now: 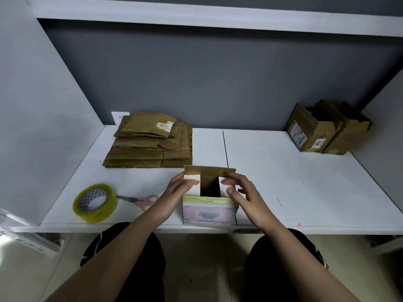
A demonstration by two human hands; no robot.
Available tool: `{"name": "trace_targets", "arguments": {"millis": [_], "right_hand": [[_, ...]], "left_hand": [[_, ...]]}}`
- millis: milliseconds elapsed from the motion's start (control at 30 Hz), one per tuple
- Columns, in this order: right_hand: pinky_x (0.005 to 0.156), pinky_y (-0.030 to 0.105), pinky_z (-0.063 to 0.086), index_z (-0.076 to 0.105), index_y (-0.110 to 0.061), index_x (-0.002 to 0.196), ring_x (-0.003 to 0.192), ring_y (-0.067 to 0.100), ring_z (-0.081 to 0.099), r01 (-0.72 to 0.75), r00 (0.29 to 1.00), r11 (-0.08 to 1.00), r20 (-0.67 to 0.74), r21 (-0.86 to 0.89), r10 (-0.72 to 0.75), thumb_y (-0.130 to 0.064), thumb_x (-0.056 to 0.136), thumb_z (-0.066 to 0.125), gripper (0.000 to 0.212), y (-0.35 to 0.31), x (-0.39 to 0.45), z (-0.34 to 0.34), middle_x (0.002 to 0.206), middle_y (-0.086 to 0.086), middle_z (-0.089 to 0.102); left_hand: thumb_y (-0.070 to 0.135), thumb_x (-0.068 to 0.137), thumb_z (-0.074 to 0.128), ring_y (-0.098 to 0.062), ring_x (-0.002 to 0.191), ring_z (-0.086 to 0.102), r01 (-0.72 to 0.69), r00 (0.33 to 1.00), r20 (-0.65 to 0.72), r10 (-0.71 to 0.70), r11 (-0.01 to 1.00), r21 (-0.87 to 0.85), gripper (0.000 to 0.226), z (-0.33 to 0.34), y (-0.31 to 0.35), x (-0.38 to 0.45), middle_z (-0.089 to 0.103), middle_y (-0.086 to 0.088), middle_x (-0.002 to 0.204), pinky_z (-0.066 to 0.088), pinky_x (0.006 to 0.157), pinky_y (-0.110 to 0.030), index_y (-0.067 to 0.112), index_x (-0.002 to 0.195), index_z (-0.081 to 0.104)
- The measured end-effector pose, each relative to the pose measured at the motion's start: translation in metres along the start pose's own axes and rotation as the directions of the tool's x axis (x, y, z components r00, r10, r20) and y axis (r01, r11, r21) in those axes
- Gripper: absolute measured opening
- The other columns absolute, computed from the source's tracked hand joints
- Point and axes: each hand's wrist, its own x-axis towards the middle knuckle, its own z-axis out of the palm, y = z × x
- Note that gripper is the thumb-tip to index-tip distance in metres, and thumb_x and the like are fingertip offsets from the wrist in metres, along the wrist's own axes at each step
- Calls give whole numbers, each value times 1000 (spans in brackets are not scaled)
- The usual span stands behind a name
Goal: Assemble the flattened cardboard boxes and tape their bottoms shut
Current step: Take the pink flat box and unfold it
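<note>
A small cardboard box (209,211) with a pastel printed front stands on the white table (283,182) near its front edge, with its end flaps up. My left hand (177,191) presses the left white flap inward. My right hand (242,191) presses the right flap inward with straight fingers. The brown far flap (209,170) stands upright behind both hands. A dark gap shows between the two side flaps. A roll of clear yellowish tape (94,203) lies at the left, with pink-handled scissors (141,199) beside it.
A stack of flattened brown boxes (150,141) lies at the back left. Assembled brown boxes (327,127) stand at the back right corner. Grey walls close in the table on both sides, and a white shelf (196,16) runs overhead.
</note>
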Motion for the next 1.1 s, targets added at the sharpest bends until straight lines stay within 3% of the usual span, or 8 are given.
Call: {"name": "trace_targets", "arguments": {"millis": [100, 300, 400, 500, 633, 800, 933, 1100], "right_hand": [[105, 23, 29, 51, -38, 119, 131, -2, 34, 7, 999, 1000, 53, 21, -8, -37, 84, 46, 35, 0, -5, -6, 128, -22, 55], [96, 25, 41, 64, -16, 94, 114, 3, 56, -30, 1000, 995, 4, 95, 30, -20, 95, 57, 9, 6, 7, -9, 115, -15, 66], [88, 26, 48, 62, -15, 94, 110, 7, 58, -50, 993, 989, -96, 141, 64, -14, 90, 64, 5, 8, 18, -2, 108, -8, 66], [81, 20, 51, 48, -25, 109, 115, 13, 53, -48, 976, 976, -200, 211, 91, -13, 82, 74, 39, 9, 21, 4, 113, -3, 53], [89, 19, 50, 27, -39, 145, 123, 10, 43, -84, 993, 978, -67, 192, 98, -21, 83, 73, 79, 7, 19, 3, 138, -7, 32], [97, 21, 42, 57, -32, 115, 130, 5, 42, -86, 996, 967, -8, 241, 91, -19, 85, 72, 36, 14, 17, 0, 136, -10, 48], [98, 11, 37, 64, -16, 98, 117, -2, 49, -76, 997, 967, -10, 242, 81, -15, 89, 66, 10, 17, 16, 4, 122, -6, 57], [77, 0, 37, 63, -11, 104, 99, -11, 54, -128, 990, 921, -10, 369, 141, -14, 98, 49, 15, 18, 14, 14, 117, -6, 59]], "left_hand": [[64, 86, 43, 3, 135, 16, -13, 999, 37, 13, 1000, -16, 43, -1, -4, -2, 18, 22, 147, 18, 114, -30, 45, 123, 52], [23, 95, 55, 7, 127, 18, -91, 995, -23, 97, 980, 175, 26, 0, -8, 3, 23, 21, 137, 25, 79, 6, 43, 111, 53], [17, 93, 58, -3, 132, 28, -98, 987, -111, 112, 987, 125, 26, -1, -13, 9, 34, 18, 132, 30, 97, -12, 37, 109, 58], [4, 88, 63, -13, 133, 36, -103, 981, -170, 93, 993, -51, 43, 1, -13, 11, 41, 15, 126, 37, 89, -5, 24, 121, 44], [7, 85, 67, -7, 133, 31, -103, 985, -142, 93, 992, -66, 85, -2, -17, 15, 31, 12, 139, 35, 107, -28, 43, 141, 14], [6, 89, 62, -10, 131, 38, -131, 985, -125, 120, 988, -85, 42, -1, -18, 16, 46, 20, 126, 41, 94, -12, 31, 119, 46], [17, 90, 62, -21, 132, 41, 2, 996, -92, -15, 990, -144, 20, -2, -24, 18, 50, 10, 130, 38, 108, -47, 31, 103, 56], [4, 95, 48, -17, 108, 55, 68, 992, -71, -102, 922, -380, 26, 10, -16, 16, 57, 3, 115, 44, 96, -37, 25, 110, 55]]}}
